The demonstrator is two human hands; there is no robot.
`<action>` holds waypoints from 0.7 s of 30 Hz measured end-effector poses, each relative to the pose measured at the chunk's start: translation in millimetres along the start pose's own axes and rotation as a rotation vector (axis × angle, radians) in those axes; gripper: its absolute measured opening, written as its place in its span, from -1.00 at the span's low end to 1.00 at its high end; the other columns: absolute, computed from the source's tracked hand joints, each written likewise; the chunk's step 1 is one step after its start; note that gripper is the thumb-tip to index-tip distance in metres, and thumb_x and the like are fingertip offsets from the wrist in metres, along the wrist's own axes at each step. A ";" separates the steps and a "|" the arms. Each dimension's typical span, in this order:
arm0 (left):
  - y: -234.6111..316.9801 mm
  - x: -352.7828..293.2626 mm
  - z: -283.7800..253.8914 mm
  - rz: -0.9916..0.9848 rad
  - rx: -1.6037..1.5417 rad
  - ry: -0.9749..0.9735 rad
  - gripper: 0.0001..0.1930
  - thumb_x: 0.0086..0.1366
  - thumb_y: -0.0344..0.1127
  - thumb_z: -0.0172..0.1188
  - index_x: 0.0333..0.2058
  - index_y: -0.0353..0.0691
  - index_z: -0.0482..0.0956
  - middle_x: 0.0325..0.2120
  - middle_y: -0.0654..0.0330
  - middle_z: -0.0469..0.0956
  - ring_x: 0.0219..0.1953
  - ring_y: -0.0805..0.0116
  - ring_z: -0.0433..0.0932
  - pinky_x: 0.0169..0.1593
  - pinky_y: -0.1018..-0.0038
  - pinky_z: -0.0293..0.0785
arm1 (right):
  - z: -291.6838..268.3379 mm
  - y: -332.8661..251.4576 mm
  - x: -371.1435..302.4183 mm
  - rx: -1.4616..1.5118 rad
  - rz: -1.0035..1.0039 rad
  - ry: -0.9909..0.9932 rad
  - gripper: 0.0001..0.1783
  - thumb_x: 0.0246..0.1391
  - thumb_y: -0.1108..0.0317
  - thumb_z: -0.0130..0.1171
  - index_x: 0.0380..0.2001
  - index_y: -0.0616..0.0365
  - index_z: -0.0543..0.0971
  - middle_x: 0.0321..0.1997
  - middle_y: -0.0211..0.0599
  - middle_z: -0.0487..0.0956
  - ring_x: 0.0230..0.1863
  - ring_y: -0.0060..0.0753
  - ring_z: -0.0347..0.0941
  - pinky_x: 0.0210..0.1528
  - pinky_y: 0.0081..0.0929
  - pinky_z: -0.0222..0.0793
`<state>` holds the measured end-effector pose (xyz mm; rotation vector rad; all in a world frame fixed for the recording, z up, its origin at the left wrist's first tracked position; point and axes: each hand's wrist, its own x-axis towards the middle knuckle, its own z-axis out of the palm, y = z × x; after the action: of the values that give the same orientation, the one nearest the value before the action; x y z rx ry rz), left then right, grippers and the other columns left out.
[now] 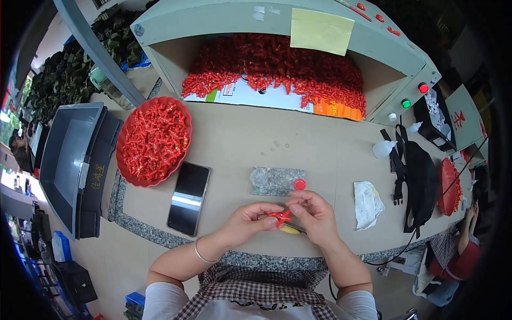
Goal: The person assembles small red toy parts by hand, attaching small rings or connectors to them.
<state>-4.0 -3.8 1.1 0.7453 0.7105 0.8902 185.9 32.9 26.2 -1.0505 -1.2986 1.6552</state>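
Near the front edge of the table, my left hand [249, 220] pinches a small glossy red plastic figure [281, 217] between thumb and fingers. My right hand [314, 216] is close against it, thumb and fingertips drawn together at the figure's upper right. Whatever those fingertips grip is too small to make out. Under both hands shows a yellow-handled tool [289, 229], partly hidden; I cannot tell whether it is held or lies on the table. Just beyond my fingers lies a grey speckled stone slab [277, 182] with a round red cap [300, 184] on it.
A red scalloped bowl [124, 169] full of red figures stands left, beside a phone [189, 198] and grey bins [72, 154]. Ahead, a cabinet [224, 24] holds a red heap. Rightward are a cloth [368, 205], a white bottle [383, 149], a black bag [420, 184] and a co-worker's arm [466, 229].
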 end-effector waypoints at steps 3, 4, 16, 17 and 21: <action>1.2 -0.9 -3.8 -0.074 -0.287 -0.028 -0.70 0.28 -0.40 0.01 -0.01 -0.27 0.37 -0.13 0.14 0.46 -0.10 0.37 0.48 -0.03 0.53 0.41 | -3.8 -1.4 -0.3 -0.003 -0.073 -0.063 -0.71 0.05 0.59 0.04 -0.10 0.23 0.43 -0.28 -0.36 0.49 -0.19 -0.58 0.41 -0.12 -0.62 0.36; 1.9 -1.3 -4.7 -0.088 -0.392 -0.070 -0.69 0.27 -0.40 0.01 -0.01 -0.26 0.37 -0.12 0.14 0.46 -0.08 0.36 0.48 -0.04 0.54 0.42 | -4.3 -1.2 -0.2 -0.031 -0.124 -0.112 -0.72 0.06 0.58 0.04 -0.11 0.23 0.43 -0.27 -0.35 0.49 -0.20 -0.58 0.42 -0.14 -0.62 0.38; 8.1 0.8 1.9 -0.098 -0.239 0.027 -0.68 0.27 -0.38 0.02 0.01 -0.21 0.36 -0.13 0.19 0.47 -0.09 0.38 0.48 -0.06 0.58 0.42 | 2.7 2.6 -0.1 0.065 0.051 0.030 -0.80 0.06 0.53 0.07 -0.20 0.27 0.46 -0.39 -0.36 0.52 -0.42 -0.63 0.44 -0.34 -0.66 0.43; 8.4 0.9 2.0 -0.096 -0.239 0.027 -0.68 0.27 -0.38 0.02 0.01 -0.21 0.36 -0.13 0.19 0.47 -0.09 0.38 0.48 -0.06 0.58 0.42 | 3.0 3.0 0.6 0.064 0.049 0.028 -0.80 0.06 0.53 0.07 -0.20 0.27 0.46 -0.39 -0.36 0.52 -0.42 -0.63 0.44 -0.34 -0.66 0.43; 10.2 0.6 2.8 -0.105 -0.212 0.038 -0.69 0.28 -0.34 0.02 -0.01 -0.19 0.38 -0.14 0.21 0.47 -0.10 0.41 0.48 -0.08 0.58 0.42 | 3.3 4.2 1.6 0.070 0.070 0.038 -0.81 0.06 0.52 0.07 -0.21 0.28 0.47 -0.41 -0.37 0.52 -0.43 -0.63 0.44 -0.36 -0.66 0.43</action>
<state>-5.6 0.3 10.7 0.4990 0.6709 0.8703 181.9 32.5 22.4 -1.0911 -1.1831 1.7115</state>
